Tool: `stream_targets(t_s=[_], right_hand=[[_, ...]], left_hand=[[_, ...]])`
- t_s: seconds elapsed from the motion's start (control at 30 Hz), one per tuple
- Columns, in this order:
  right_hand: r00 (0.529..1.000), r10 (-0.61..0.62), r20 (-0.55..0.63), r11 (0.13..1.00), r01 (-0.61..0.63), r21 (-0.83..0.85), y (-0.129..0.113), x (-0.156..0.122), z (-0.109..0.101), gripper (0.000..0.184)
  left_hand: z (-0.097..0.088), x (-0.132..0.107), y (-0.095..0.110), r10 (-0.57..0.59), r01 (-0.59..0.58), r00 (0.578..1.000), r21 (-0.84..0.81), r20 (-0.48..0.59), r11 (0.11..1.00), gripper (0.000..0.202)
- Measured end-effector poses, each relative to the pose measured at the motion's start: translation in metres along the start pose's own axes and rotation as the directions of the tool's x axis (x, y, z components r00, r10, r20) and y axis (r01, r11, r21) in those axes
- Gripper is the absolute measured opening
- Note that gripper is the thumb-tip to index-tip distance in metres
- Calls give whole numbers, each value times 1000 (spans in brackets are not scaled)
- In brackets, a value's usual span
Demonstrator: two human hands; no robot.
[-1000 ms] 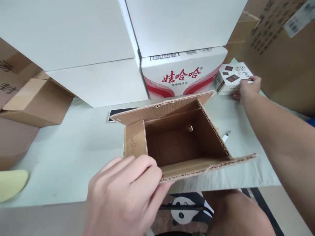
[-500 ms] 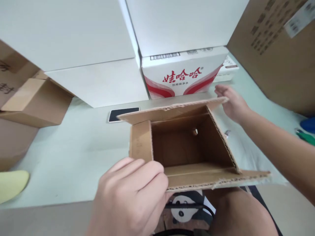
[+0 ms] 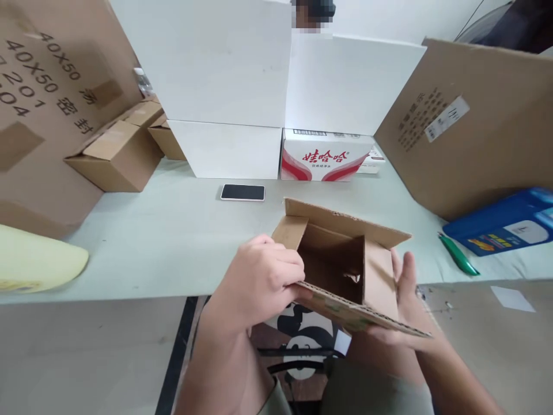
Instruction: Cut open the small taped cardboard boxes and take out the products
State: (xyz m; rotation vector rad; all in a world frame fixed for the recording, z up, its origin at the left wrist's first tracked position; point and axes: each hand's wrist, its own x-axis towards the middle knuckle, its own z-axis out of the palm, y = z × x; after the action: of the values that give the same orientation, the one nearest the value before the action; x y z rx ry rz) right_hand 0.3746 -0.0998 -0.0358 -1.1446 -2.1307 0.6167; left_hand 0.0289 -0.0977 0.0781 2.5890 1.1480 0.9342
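Observation:
A small brown cardboard box is tilted over the table's near edge, its top flaps spread outward and its dark inside facing me. A small light spot shows through on its inner wall. My left hand is closed around the near left corner, fingers curled over the flap edge. At the opposite end, my right hand grips the box with the thumb up beside the end flap and fingers under the near flap. Beyond the box, a dark-screened phone lies flat on the table.
White panels and a white-and-red carton stand at the back. Large cardboard sheets rise on both sides. Smaller brown boxes and a yellow object are left; a blue bottle and green-handled tool lie right.
My right hand has come back from beyond the box's far right corner to hold its right end. The right end flap is now folded outward. The view has pulled back and shows more table.

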Motion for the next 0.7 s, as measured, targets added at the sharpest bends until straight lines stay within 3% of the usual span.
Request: stream_targets(t_s=[0.1, 0.2, 0.27, 0.33, 0.4, 0.47, 0.5, 0.53, 0.6, 0.7], right_hand=[[1000, 11, -26, 999, -10, 33, -8, 5, -5, 133], [983, -65, -170, 996, 53, -70, -19, 5, -31, 123], [937, -89, -338, 984, 31, -173, -24, 7, -54, 121], [849, 24, -528, 974, -138, -178, -24, 18, -76, 128], [693, 239, -680, 914, -398, -83, -15, 40, -91, 135], [525, 399, -752, 805, -593, 13, 2, 72, -98, 133], [463, 448, -765, 750, -660, 40, 13, 90, -99, 130], [425, 482, -766, 706, -706, 53, 24, 107, -99, 127], [394, 529, -752, 645, -762, 55, 48, 140, -95, 124], [403, 557, -727, 610, -792, 29, 80, 179, -83, 123]], left_hand=[[-2, 0, 3, 42, -39, 979, 22, -199, 999, 16], [-9, -2, 1, 55, -83, 870, -36, -489, 996, 12], [-13, -5, -4, 34, -96, 805, -73, -592, 993, 12], [-15, -7, -11, 14, -92, 792, -96, -611, 991, 12], [-14, -6, -17, -3, -86, 814, -124, -581, 989, 11], [-11, -3, -21, -9, -92, 839, -159, -544, 983, 10], [-9, -1, -23, -9, -106, 843, -182, -538, 978, 12], [-7, 1, -24, -6, -126, 840, -206, -543, 970, 14], [-2, 4, -26, 0, -178, 814, -249, -581, 952, 17], [4, 7, -32, -14, -223, 772, -292, -636, 930, 19]])
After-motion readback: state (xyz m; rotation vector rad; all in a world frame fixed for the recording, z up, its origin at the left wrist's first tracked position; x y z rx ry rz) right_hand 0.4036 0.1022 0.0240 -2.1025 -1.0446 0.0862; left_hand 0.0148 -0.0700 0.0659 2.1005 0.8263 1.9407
